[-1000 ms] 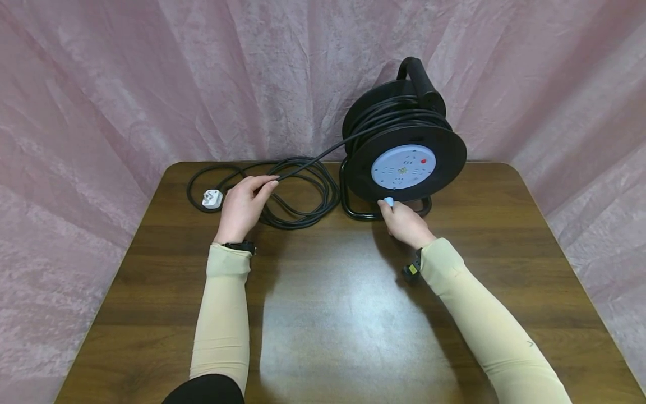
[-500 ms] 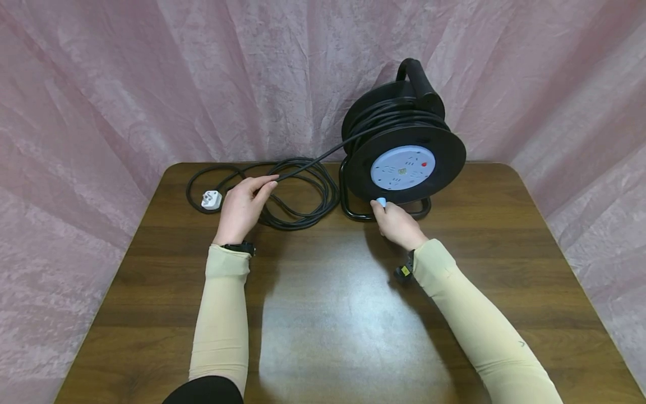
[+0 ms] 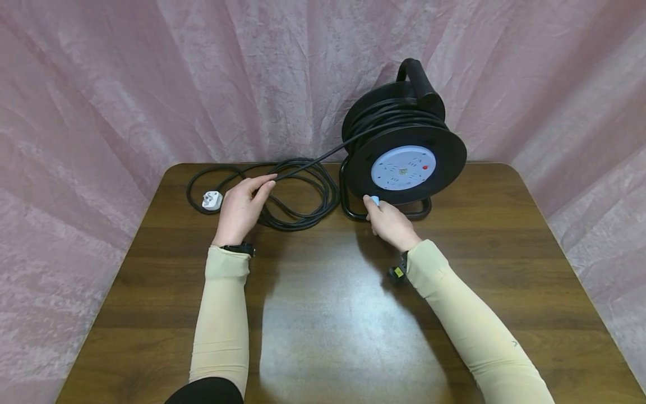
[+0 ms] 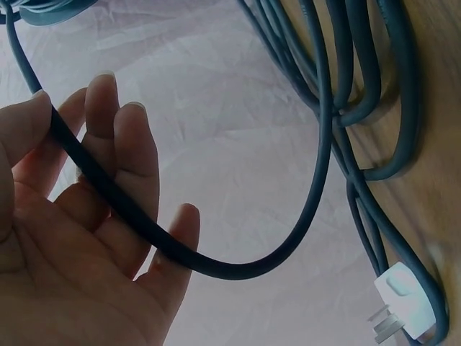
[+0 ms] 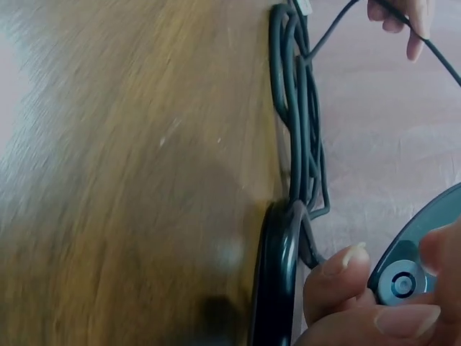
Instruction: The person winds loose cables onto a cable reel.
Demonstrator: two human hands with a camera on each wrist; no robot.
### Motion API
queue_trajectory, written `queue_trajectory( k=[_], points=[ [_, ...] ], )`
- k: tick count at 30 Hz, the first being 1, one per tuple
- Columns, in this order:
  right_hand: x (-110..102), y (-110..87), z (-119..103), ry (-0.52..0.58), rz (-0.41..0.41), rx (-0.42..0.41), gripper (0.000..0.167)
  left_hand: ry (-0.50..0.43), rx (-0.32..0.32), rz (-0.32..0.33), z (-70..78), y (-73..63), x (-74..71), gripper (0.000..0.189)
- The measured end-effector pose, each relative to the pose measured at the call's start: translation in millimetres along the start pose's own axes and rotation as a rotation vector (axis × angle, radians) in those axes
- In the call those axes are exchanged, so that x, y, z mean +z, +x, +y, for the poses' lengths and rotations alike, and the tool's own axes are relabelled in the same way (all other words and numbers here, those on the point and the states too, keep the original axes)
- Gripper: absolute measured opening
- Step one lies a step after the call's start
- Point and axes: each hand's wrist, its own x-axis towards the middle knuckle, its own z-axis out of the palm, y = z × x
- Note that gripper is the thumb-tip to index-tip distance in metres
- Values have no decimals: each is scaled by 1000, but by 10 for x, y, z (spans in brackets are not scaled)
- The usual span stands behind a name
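Observation:
A black cable reel (image 3: 444, 154) with a pale blue socket panel (image 3: 393, 178) stands upright at the table's back right. My right hand (image 3: 393, 226) curls its fingers round the light blue crank knob (image 3: 375, 200) low on the reel's front; the knob's round end (image 5: 402, 282) shows between the fingers in the right wrist view. Left of the reel, my left hand (image 3: 240, 207) pinches the black cable (image 3: 330, 152) between thumb and index finger. From there the cable rises taut to the drum. In the left wrist view the cable (image 4: 230, 270) sags in a curve past the palm.
Loose cable coils (image 3: 295, 224) lie left of the reel. A white plug (image 3: 212, 200) lies beside my left hand. The reel rests on a black tube stand (image 3: 348, 210). A pink curtain (image 3: 227, 78) hangs behind the wooden table (image 3: 323, 325).
My right hand has moved left along the reel's lower edge with the knob, and the socket panel has turned clockwise. The left hand has barely moved.

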Motion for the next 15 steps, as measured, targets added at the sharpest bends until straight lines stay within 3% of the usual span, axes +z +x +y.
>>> queue_trajectory(
  k=[15],
  points=[
    [30,-9,-160,15,-16,-32,72,9,11,-1,-19,5,-8,37]
  ],
)
